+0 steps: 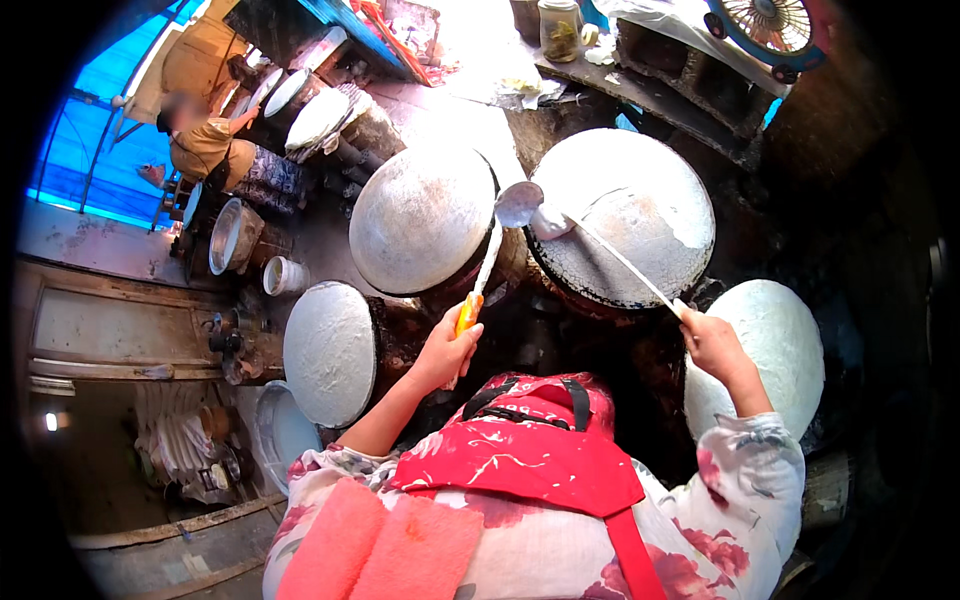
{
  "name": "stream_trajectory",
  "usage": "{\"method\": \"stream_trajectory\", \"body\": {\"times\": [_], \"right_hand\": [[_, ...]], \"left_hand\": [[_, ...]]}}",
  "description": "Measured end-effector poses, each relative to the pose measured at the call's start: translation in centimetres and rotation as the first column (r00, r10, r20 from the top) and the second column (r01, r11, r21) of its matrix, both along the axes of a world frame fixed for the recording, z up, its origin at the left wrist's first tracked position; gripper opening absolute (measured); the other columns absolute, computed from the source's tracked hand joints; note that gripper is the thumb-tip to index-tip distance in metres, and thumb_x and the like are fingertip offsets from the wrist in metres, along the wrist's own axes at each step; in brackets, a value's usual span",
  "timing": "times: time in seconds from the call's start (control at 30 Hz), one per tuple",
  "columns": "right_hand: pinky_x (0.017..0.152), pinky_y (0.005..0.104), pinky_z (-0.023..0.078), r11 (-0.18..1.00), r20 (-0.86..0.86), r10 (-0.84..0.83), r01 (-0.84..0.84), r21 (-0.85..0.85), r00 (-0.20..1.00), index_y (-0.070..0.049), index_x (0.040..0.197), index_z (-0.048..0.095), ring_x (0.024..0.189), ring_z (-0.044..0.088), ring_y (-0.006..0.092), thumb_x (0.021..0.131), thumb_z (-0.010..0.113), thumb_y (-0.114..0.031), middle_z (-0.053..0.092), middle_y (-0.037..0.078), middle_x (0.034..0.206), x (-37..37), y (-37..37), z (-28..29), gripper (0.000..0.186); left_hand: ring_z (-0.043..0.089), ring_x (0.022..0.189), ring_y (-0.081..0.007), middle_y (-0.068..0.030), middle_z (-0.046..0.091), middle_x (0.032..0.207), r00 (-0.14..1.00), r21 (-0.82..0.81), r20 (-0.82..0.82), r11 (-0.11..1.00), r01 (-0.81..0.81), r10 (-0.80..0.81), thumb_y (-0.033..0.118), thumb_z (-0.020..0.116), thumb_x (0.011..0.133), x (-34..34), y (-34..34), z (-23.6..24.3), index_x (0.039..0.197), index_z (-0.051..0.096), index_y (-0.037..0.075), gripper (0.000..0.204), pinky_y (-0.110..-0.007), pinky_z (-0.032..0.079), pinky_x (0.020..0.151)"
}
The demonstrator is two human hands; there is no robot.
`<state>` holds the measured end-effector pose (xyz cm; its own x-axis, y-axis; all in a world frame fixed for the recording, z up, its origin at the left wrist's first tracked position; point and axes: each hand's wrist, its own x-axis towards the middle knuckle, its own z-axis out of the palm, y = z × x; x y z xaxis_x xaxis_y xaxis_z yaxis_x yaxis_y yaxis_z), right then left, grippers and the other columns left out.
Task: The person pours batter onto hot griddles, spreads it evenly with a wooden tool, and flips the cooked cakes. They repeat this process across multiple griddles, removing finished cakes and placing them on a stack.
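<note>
My left hand (447, 350) is closed round the orange handle of a metal ladle (518, 204). The ladle's bowl hangs between two large round griddles, close to the left rim of the right-hand griddle (640, 225). A white layer covers much of that griddle, with a darker, barer patch near its left side. In my right hand (715, 345) is a thin pale stick (630, 262), slanting up and left across the same griddle. A white lump (551, 222) lies at its far end; whether it is fixed to the stick, I cannot tell.
Other round griddles stand around me: one at centre left (425, 220), one at lower left (330, 355), one at lower right (765, 350). A white bucket (285, 276) and a metal basin (236, 237) are farther left. A person (205, 145) works at griddles beyond; a fan (768, 25) stands top right.
</note>
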<state>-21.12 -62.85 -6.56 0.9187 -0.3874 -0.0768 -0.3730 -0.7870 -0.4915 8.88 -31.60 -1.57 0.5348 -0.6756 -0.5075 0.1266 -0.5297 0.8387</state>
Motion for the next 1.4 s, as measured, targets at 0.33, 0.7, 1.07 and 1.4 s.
{"method": "stream_trajectory", "body": {"times": [0.33,0.7,1.07,1.4], "right_hand": [[0.074,0.0456,0.049,0.946,0.134,-0.275,0.243,0.215,0.952,-0.007,0.124,0.052,0.086,0.060,0.0408,0.090,0.049,-0.015,0.063,0.023,0.097,-0.5,3.5,-1.7,0.035],[0.071,0.0430,0.049,0.855,0.259,-0.440,0.313,0.413,0.860,0.000,0.121,0.055,0.086,0.062,0.0410,0.092,0.050,-0.018,0.064,0.023,0.095,-2.6,16.8,-3.6,0.034],[0.040,0.0194,0.031,0.516,0.294,-0.767,0.277,0.811,0.571,-0.004,0.118,0.055,0.044,0.038,0.0024,0.098,0.046,-0.026,0.047,-0.004,0.060,15.3,26.8,-7.6,0.031],[0.035,0.0200,0.032,0.290,0.123,-0.921,0.440,0.850,0.369,-0.006,0.111,0.056,0.039,0.041,0.0047,0.098,0.043,-0.028,0.047,-0.003,0.057,14.2,32.1,-9.1,0.028]], "left_hand": [[0.047,0.045,-0.0106,-0.0026,0.050,0.065,0.976,0.122,0.188,0.988,0.091,-0.113,0.019,0.056,0.091,-0.8,0.0,1.0,0.137,0.035,0.011,0.051,-0.027,0.040,0.039],[0.062,0.067,-0.0360,-0.0201,0.061,0.082,0.410,0.351,0.740,0.826,0.440,-0.533,0.016,0.057,0.087,1.5,4.7,0.2,0.135,0.033,0.007,0.055,-0.044,0.050,0.059],[0.059,0.097,-0.0248,-0.0161,0.059,0.107,0.851,-0.311,0.500,0.884,0.350,-0.162,0.013,0.058,0.089,5.3,6.6,-0.9,0.136,0.036,0.003,0.052,-0.030,0.045,0.084],[0.039,0.044,-0.0050,0.0019,0.044,0.066,0.977,-0.394,-0.118,0.912,0.116,-0.176,0.014,0.054,0.093,7.9,11.1,-0.3,0.135,0.036,0.008,0.046,-0.019,0.035,0.039]]}}
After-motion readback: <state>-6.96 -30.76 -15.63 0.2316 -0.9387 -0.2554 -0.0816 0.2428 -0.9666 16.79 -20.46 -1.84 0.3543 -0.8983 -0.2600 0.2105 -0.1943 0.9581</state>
